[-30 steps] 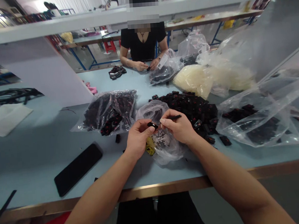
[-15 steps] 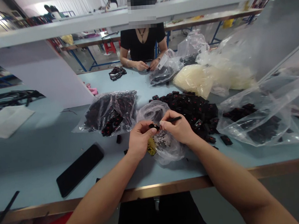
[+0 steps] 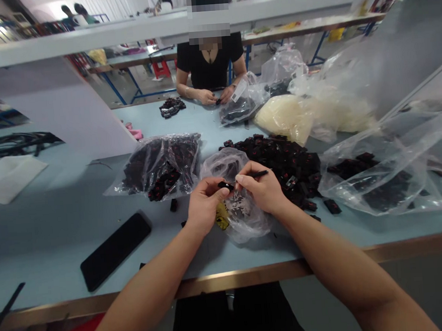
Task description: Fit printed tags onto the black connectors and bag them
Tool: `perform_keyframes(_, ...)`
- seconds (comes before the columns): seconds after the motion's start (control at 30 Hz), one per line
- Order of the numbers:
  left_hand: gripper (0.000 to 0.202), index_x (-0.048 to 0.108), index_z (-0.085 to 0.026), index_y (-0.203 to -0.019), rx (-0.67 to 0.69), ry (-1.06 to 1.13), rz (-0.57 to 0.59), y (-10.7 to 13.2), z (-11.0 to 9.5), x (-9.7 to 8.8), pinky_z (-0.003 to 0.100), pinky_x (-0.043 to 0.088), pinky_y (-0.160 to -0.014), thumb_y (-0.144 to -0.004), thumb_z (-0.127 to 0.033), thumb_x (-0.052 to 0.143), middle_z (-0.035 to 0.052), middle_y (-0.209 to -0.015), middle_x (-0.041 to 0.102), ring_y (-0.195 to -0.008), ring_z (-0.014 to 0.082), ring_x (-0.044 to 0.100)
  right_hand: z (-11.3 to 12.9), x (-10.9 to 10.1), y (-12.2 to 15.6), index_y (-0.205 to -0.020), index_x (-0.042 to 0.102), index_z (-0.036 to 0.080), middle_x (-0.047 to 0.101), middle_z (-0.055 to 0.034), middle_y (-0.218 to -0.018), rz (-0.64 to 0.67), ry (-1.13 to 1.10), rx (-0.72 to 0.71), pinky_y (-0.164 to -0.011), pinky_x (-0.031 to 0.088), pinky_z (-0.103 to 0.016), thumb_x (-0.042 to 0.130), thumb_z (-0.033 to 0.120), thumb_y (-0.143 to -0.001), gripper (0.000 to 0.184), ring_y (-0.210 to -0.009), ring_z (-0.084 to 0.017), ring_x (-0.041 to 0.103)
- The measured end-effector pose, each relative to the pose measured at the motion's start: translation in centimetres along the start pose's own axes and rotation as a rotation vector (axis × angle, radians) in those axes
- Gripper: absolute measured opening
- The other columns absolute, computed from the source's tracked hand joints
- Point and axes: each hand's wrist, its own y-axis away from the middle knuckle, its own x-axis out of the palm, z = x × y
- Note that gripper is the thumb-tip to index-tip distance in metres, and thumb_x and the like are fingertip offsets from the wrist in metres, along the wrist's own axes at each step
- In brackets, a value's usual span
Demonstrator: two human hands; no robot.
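Observation:
My left hand (image 3: 204,206) pinches a small black part (image 3: 225,186) between thumb and fingers. My right hand (image 3: 262,189) is closed round a thin black tool (image 3: 257,174) whose tip meets that part. Both hands hover over a small clear bag (image 3: 239,204) of tiny pale pieces, with something yellow (image 3: 221,216) beside it. A heap of black parts with red marks (image 3: 284,158) lies just behind my right hand.
A bag of black parts (image 3: 160,164) lies at left, a black phone (image 3: 115,249) nearer the table's front edge. Large clear bags (image 3: 381,179) lie at right, a bag of pale material (image 3: 289,115) behind. A person in black (image 3: 210,65) works opposite.
The hands have stayed together over the small bag, with only slight shifts of the view. The black part and tool remain held.

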Motion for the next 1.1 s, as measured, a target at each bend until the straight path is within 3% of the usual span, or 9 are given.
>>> perform_keyframes(0.67,0.036,0.076,-0.021,-0.091,0.007,-0.023,0.012,0.09,0.4,-0.11,0.038,0.067,-0.08,-0.063,-0.031,0.097,0.0013,-0.087,0.08,-0.079,0.0188,0.075,0.01,-0.25,-0.05,-0.07,0.062,0.023,0.067,0.001,-0.062,0.025,0.065,-0.046,-0.058,0.046,-0.029,0.069,0.034,-0.079,0.016,-0.058,-0.015,0.059)
perform_keyframes(1.1,0.035,0.076,-0.02,-0.089,0.02,-0.085,0.001,0.25,0.07,0.18,0.039,0.067,-0.078,-0.062,-0.031,0.096,0.0019,-0.083,0.08,-0.077,0.0203,0.076,0.21,-0.01,0.12,-0.069,0.06,0.023,0.062,0.0015,-0.063,0.02,0.186,-0.098,-0.055,0.041,-0.029,0.065,0.034,-0.078,0.015,-0.057,-0.015,0.052)
